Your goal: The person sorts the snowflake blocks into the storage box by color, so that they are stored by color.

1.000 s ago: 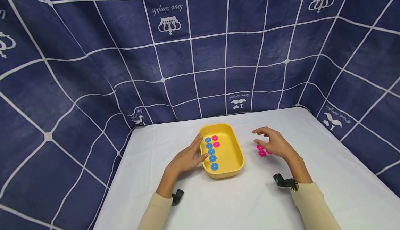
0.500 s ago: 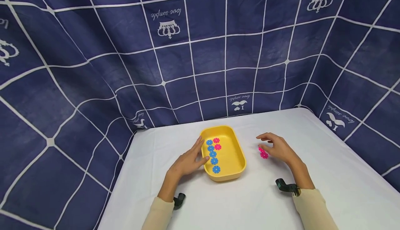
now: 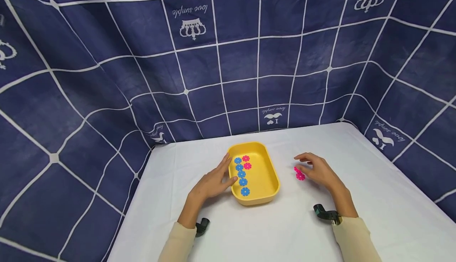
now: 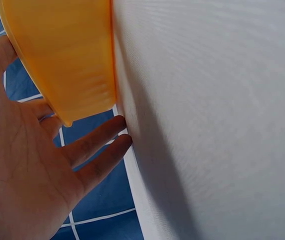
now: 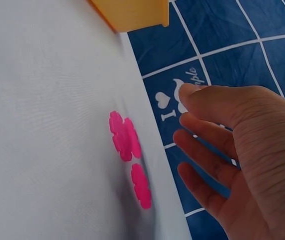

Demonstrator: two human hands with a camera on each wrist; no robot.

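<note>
My left hand (image 3: 210,183) lies along the left side of a yellow tray (image 3: 272,192), its thumb over the rim and its fingers outstretched. In the left wrist view, thumb and fingertips touch the tray's edge (image 4: 62,117), with two straight fingers reaching the white cloth. Blue flower-shaped discs (image 3: 242,173) form a line inside the tray, beside two pink flower-shaped discs (image 3: 247,166). To the right, my right hand (image 3: 318,171) hovers over more pink discs (image 3: 301,176). The right wrist view shows its fingers loosely bent, holding nothing, apart from the pink discs (image 5: 141,186) on the cloth.
A white cloth (image 3: 256,234) covers the table. Dark blue curtains (image 3: 235,68) with white grid lines hang behind the table and along both sides. Each wrist carries a black camera mount, as on the right wrist (image 3: 325,214).
My right hand has shifted slightly right and down over the pink discs, its thumb and fingers still apart. My left hand and the tray keep their relation; the view sways slightly.
</note>
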